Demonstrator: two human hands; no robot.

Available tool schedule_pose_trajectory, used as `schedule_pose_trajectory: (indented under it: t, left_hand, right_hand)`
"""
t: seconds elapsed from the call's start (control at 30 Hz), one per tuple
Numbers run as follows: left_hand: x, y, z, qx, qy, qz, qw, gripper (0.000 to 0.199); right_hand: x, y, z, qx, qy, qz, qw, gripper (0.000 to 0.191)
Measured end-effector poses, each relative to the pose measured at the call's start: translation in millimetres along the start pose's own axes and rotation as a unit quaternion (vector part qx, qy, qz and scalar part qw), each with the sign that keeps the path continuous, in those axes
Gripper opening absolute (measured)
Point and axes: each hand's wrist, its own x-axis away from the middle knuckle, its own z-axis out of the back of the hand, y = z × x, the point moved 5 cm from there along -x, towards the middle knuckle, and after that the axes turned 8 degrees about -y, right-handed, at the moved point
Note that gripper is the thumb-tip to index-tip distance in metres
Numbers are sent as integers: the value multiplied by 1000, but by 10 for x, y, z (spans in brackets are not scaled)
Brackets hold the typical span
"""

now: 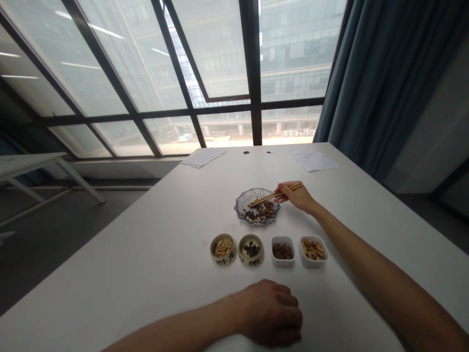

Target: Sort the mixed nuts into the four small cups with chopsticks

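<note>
My right hand (293, 195) grips a pair of wooden chopsticks (269, 197). Their tips are inside a clear glass bowl (240, 217) with a scalloped rim, over a mix of dark and brown dried pieces (262, 212). Nearer to me, my left hand (271, 313) rests on the table, its fingers curled into a fist and the palm hidden. Between the hands stand two round beige dishes: one has peanuts in their shells (223, 247), the other several dark seed-like pieces (251, 249). Two white square dishes hold thin brown pieces (282, 251) and tan, peanut-like pieces (313, 249).
The white table (157, 244) reaches toward the windows. Papers lie at its far left (203, 157) and far right (315, 160). Small round dark spots (246, 152) mark the far edge. A blue curtain (366, 88) hangs on the right; another table (32, 164) stands left.
</note>
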Motion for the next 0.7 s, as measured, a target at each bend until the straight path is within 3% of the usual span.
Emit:
schedule_pose_trajectory:
  t: [0.4, 0.7]
  left_hand:
    - [9, -5, -3, 2, 0, 0, 1000, 27]
    - [-1, 3, 14, 0, -2, -1, 1000, 27]
  right_hand:
    - [27, 105, -13, -34, 66, -20, 997, 47]
    - [16, -34, 223, -74, 132, -5, 989, 40]
